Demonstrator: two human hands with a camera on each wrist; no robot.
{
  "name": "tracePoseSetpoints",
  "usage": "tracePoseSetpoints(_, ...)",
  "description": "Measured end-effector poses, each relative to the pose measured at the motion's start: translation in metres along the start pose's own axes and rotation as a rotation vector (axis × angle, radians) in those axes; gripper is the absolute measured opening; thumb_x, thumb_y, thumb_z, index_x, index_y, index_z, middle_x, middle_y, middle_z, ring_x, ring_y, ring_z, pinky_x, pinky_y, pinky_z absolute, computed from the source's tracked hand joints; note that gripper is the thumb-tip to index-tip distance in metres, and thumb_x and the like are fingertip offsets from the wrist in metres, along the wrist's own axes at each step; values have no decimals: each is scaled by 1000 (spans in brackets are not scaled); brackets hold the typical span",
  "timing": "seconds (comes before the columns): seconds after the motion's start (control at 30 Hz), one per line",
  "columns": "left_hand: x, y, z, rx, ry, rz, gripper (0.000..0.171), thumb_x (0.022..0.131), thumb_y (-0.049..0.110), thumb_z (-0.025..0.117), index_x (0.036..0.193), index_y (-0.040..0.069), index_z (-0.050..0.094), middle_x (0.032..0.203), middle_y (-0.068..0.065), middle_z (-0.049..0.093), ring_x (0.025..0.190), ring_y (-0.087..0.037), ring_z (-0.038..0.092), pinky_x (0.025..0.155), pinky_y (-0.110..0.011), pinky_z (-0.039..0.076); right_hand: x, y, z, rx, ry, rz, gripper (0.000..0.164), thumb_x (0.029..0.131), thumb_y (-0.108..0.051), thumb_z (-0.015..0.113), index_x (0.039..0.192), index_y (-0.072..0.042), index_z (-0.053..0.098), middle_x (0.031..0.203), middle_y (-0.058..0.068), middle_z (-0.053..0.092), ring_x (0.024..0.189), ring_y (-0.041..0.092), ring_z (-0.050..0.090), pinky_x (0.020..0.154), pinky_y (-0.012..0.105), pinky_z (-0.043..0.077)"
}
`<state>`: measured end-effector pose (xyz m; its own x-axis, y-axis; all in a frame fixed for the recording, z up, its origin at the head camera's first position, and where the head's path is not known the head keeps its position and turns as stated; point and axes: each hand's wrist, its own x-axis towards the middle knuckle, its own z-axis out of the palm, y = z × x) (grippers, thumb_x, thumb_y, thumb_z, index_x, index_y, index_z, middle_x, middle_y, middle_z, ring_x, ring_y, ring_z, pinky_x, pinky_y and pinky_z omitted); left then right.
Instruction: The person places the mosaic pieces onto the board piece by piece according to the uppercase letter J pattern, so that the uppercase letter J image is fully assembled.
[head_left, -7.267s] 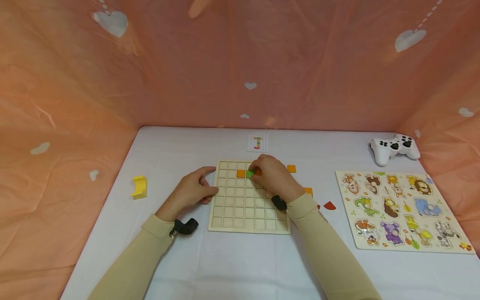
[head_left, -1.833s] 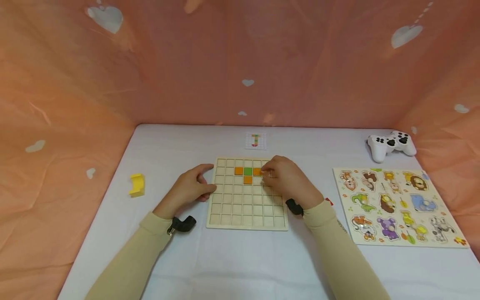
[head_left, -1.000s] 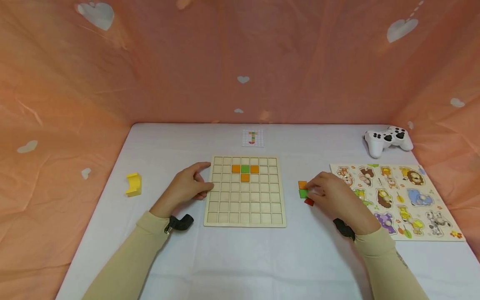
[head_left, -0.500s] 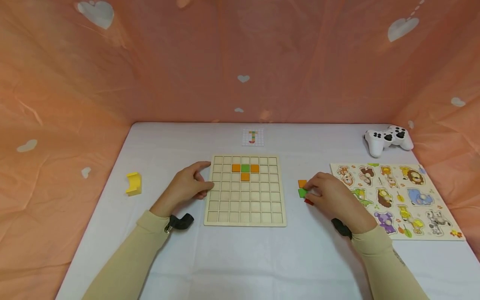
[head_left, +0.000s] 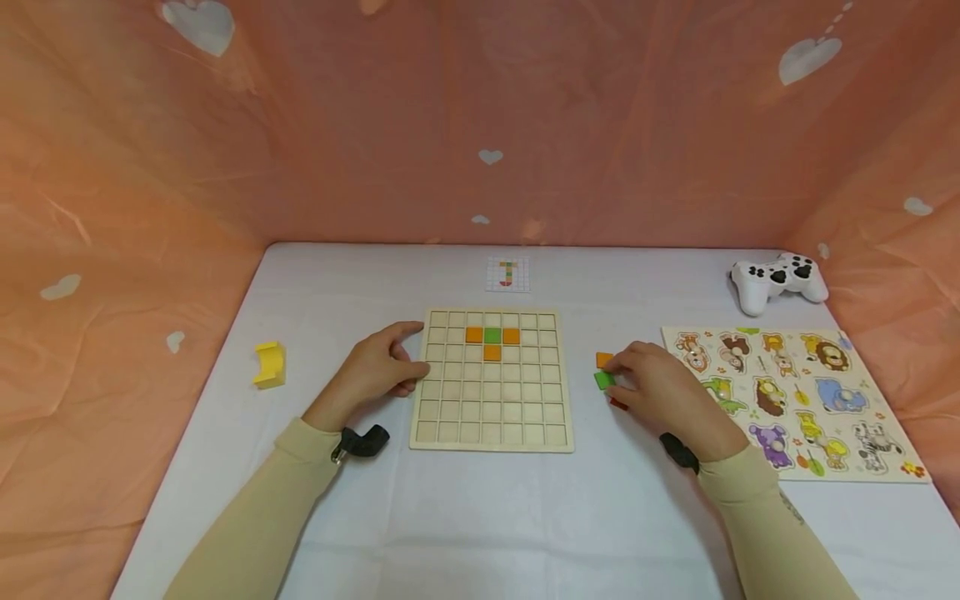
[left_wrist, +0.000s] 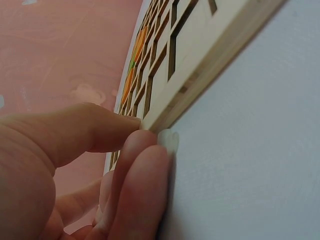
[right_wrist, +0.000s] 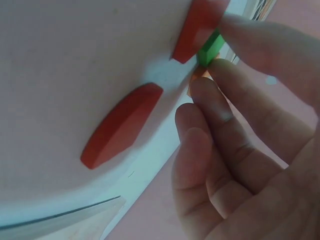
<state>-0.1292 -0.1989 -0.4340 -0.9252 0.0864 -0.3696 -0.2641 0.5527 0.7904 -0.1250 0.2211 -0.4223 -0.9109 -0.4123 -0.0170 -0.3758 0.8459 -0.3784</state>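
Green tile (head_left: 603, 381), between board (head_left: 491, 400) and right edge of table (head_left: 480, 517), is pinched by right hand (head_left: 667, 396) thumb and index; board touched by left hand (head_left: 371, 367), thumb and index spread, nothing gripped; second red piece (right_wrist: 122, 127) shown only in right wrist view.

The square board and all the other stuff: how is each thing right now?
Square board: lying flat, four tiles in it
Left hand: touching the board's left edge
Right hand: pinching the loose green tile
Loose orange tile: beside the green one
Two red pieces: loose, near the right hand
J card: flat, picture up
Yellow block: not held
Game controller: buttons up, not held
Animal puzzle: lying flat, partly hidden
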Motion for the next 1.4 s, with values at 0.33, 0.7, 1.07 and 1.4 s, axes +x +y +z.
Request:
tracePoseSetpoints(0.33, -1, 0, 0, 3, 3, 1, 78, 94, 17, 81, 163, 21, 46, 93, -11, 66, 70, -18, 71, 67, -30, 65, 3, 1, 1, 11, -20, 8, 21, 92, -14, 83, 111, -4, 81, 110, 11, 73, 110, 33, 69, 101, 55, 58)
tracePoseSetpoints(0.7, 0, 0, 1, 4, 3, 5, 78, 94, 18, 82, 163, 22, 47, 93, -11, 66, 69, -19, 71, 67, -30, 65, 5, -2, -1, 14, -20, 0, 20, 91, -14, 84, 108, -4, 81, 109, 9, 73, 106, 30, 68, 97, 53, 59)
tracePoseSetpoints(1.07, -1, 0, 0, 1, 10, 8, 78, 93, 18, 82, 162, 22, 47, 93, -11, 66, 69, -19, 72, 67, -30, 65, 7, -2, 0, 2, -8, -19, 19, 91, -15, 84, 108, -5, 82, 108, 9, 72, 106, 30, 69, 97, 52, 59)
tracePoseSetpoints(1.4, -2, 0, 1, 10, 11, 9, 77, 94, 18, 82, 162, 22, 47, 92, -11, 67, 69, -18, 71, 67, -30, 64, 30, -35, 4, 45, -5, -68, 14, 92, -20, 83, 100, -9, 80, 102, 4, 74, 101, 26, 69, 95, 49, 58)
